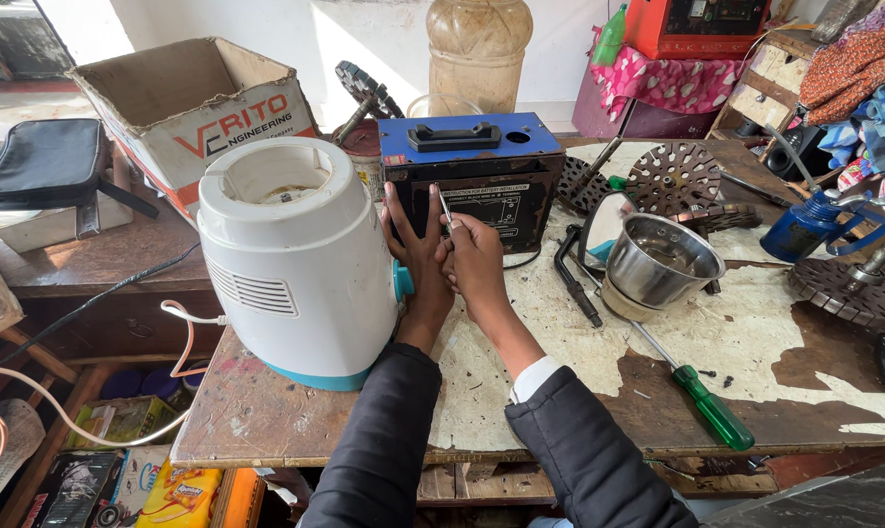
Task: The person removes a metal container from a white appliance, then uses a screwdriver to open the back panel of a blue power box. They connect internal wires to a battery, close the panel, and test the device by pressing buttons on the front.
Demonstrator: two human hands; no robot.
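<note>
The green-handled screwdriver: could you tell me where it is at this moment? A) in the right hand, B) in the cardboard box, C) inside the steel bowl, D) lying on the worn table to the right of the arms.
D: the green-handled screwdriver lies flat on the worn table, untouched, apart from the right hand, which pinches a thin metal tool against the blue-topped box.

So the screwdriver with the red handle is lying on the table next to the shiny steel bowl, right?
Not quite. The head view shows the screwdriver has a green handle, not red. It does lie on the table next to the steel bowl.
</note>
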